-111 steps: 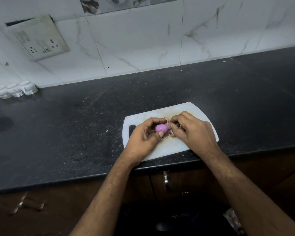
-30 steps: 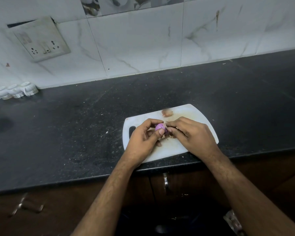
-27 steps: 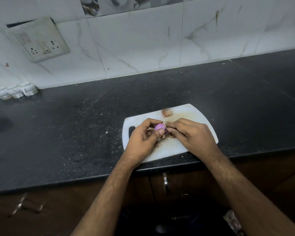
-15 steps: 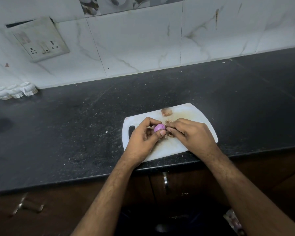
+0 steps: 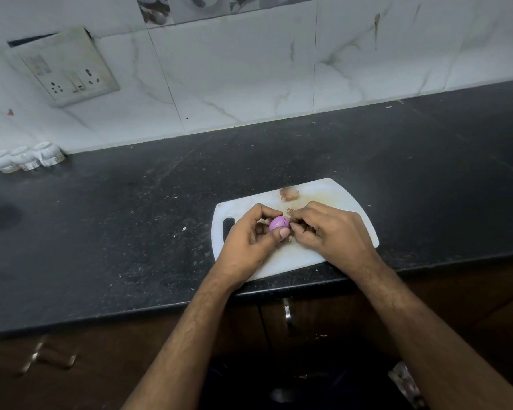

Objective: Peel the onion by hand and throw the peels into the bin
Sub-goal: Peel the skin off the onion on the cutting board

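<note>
Left hand (image 5: 246,241) grips the small purple peeled onion (image 5: 279,223) while the right hand (image 5: 326,232) pinches its skin; the slick bulb might slip onto the black stone counter (image 5: 131,232).

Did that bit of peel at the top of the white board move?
No. The peel lies by the board's far edge, same spot as a second ago; before that it wasn't there.

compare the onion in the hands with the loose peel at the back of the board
The onion is purple, smooth and rounded; the peel is pale brown, thin and curled. The onion is held off the cutting board between the left hand and right hand; the peel lies untouched on it. Both are small.
</note>
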The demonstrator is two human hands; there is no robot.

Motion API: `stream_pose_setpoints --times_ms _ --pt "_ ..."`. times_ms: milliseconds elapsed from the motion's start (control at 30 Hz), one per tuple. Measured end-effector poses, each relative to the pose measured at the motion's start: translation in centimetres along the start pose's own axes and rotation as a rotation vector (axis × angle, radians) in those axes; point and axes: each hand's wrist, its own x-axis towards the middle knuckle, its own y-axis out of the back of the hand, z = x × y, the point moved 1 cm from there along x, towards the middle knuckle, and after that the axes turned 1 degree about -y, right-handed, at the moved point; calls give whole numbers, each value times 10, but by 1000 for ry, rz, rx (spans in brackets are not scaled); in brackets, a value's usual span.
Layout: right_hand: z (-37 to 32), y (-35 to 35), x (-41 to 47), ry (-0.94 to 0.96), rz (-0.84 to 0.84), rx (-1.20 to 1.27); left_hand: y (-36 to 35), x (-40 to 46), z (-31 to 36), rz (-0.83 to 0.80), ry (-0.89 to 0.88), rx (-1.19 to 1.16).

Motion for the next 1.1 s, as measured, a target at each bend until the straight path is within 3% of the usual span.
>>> stream_pose_setpoints --times_ms 767,1100 --pt "-2 4 6 -255 -84 -69 -2 -3 8 -19 35 -51" --pt "2 -2 3 -160 -144 -50 -1 -2 5 64 57 -156"
